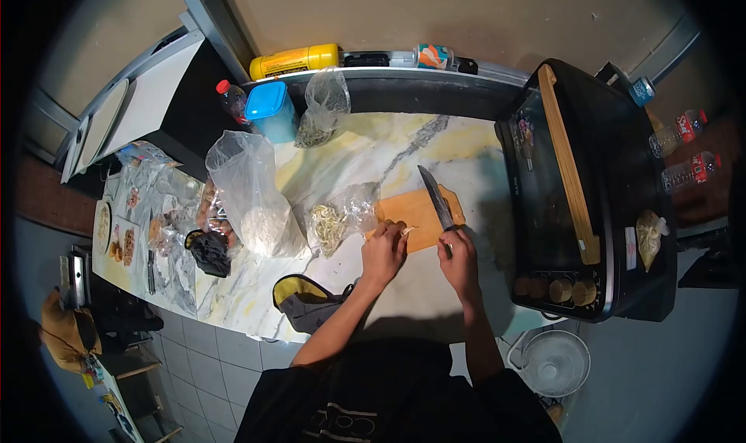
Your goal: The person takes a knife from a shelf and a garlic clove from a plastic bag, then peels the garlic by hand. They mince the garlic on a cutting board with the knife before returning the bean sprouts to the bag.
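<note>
My right hand (460, 258) grips the handle of a long kitchen knife (435, 197), whose blade points away across a small wooden cutting board (420, 214) on the marble counter (388, 151). My left hand (384, 249) rests at the board's near left edge, its fingers closed on a small pale piece of food (406, 230); what it is I cannot make out. Just left of that hand lies a clear plastic bag of pale shredded food (332, 221).
A large clear bag (252, 198), a blue-lidded tub (272, 110), a knotted bag (322, 105) and a yellow bottle (295, 60) stand at the back left. A black oven (590, 186) fills the right side. A yellow-and-grey cloth (303, 299) hangs at the counter's front edge. Food trays (124, 241) lie far left.
</note>
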Available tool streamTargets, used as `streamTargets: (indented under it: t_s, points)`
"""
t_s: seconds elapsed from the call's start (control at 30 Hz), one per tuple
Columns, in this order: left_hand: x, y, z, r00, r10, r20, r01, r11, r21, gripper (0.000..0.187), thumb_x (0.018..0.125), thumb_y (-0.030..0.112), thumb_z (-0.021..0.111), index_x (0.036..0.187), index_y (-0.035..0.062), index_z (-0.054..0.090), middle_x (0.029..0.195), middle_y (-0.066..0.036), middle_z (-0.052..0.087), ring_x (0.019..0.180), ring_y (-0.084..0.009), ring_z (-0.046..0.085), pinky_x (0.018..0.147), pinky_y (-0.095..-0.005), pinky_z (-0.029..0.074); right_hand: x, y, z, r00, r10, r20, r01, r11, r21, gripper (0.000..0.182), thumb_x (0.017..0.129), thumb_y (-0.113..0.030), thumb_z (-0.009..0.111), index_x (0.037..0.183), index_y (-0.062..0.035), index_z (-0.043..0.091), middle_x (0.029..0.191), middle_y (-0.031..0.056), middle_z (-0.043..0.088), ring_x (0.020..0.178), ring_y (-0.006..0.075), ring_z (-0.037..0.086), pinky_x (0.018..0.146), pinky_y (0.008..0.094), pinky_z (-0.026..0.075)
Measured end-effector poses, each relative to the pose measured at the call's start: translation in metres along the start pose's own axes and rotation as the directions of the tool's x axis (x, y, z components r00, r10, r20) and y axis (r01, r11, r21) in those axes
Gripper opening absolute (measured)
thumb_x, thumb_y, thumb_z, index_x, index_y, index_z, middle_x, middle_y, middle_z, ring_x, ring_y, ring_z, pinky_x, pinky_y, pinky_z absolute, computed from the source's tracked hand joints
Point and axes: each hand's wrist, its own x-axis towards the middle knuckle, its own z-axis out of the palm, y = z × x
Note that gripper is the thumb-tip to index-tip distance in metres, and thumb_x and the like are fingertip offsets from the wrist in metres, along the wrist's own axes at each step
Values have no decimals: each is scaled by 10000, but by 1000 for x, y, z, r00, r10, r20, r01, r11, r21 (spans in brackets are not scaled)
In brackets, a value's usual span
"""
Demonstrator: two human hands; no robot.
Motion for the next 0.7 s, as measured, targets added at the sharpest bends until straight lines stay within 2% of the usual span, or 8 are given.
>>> streamTargets:
  t_s: [0.03,0.1,0.13,0.23,0.37,0.53,0.67,0.7]
  points:
    - [0,-1,-2,1000,-2,8,2,1000,-11,217,847,125,651,1060,82,647,939,-123,623,821,-354,636,666,-440,513,-3,-2,-3,1000,0,1,0,1000,3,151,774,-10,682,877,-10,572,856,142,576,814,326,578,718,430,464]
    - [0,-3,-4,1000,-2,13,2,1000,-17,217,849,122,650,1063,81,648,945,-131,621,823,-356,636,665,-440,514,-10,-4,-9,992,123,-5,-122,970,-211,215,771,-67,711,901,-24,545,884,155,544,868,367,551,763,462,437]
    - [0,-4,-5,1000,10,14,-10,1000,-29,221,849,123,652,1065,79,648,964,-133,613,821,-357,635,669,-441,515,-15,-1,-10,987,159,-8,-157,967,-203,291,770,-122,731,934,-24,511,903,169,522,860,382,533,767,470,426]
    - [-1,-3,-9,999,42,30,-41,999,-32,231,843,126,661,1068,75,649,1002,-134,593,818,-359,634,673,-442,518,-30,10,-3,969,241,-52,-246,935,-256,308,769,-83,733,938,-19,483,894,171,524,856,388,532,753,471,425]
    - [0,-5,-4,995,95,40,-95,995,12,232,828,120,673,1056,82,655,1029,-120,570,815,-354,634,675,-444,522,-38,27,2,986,165,-22,-165,955,-245,284,792,-85,710,937,-17,476,896,175,526,858,387,533,757,477,424]
    - [2,0,-2,996,77,34,-79,996,43,204,817,100,666,1020,76,659,1003,-130,570,806,-350,632,665,-444,522,-35,26,-3,991,130,12,-124,967,-224,231,816,-56,667,949,-11,483,893,179,529,857,391,534,763,480,429]
    - [4,1,-3,995,89,48,-94,991,93,175,824,100,660,995,64,659,962,-130,575,789,-338,630,646,-443,518,-35,28,-5,988,140,60,-123,966,-226,229,818,-45,656,962,-5,482,905,186,529,869,392,532,766,479,432]
    - [4,0,-1,995,91,47,-95,991,92,175,824,100,660,995,64,659,962,-130,575,789,-338,630,646,-443,518,-35,28,-5,982,164,90,-136,957,-255,273,817,-58,662,1015,17,491,941,197,532,909,387,534,802,472,436]
